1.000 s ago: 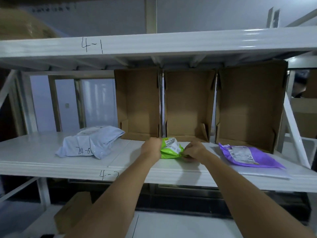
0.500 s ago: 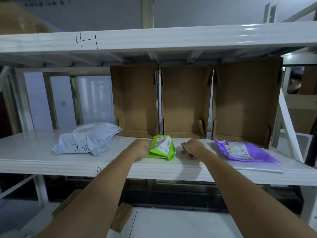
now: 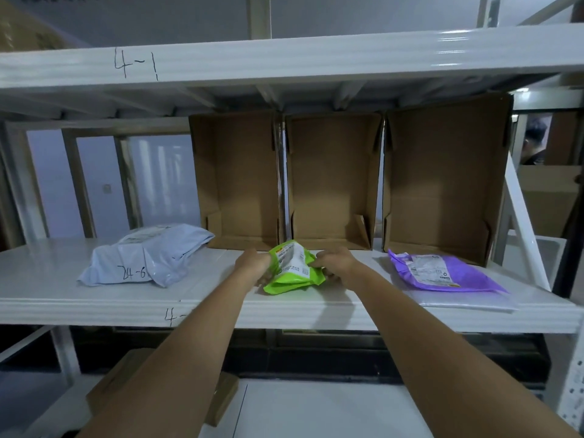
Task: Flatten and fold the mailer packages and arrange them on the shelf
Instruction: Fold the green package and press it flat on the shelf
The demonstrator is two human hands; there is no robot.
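— Green mailer (image 3: 294,268): where is it seen in the head view?
— It is seen at the middle of the shelf (image 3: 202,298), near the front edge, crumpled and partly lifted, with its white label turned up.
— How are the hands placed?
— The mailer is gripped at its 9 o'clock side by the left hand (image 3: 254,263) and at its 3 o'clock side by the right hand (image 3: 336,265), fingers curled round the plastic.
— What else is found on the shelf?
— A grey mailer (image 3: 148,256) marked 24-6 is laid at 9 o'clock of the green one, well apart. A purple mailer (image 3: 442,273) is laid flat at 3 o'clock. Three open cardboard boxes (image 3: 333,181) are stood side by side at 12 o'clock, just behind the hands
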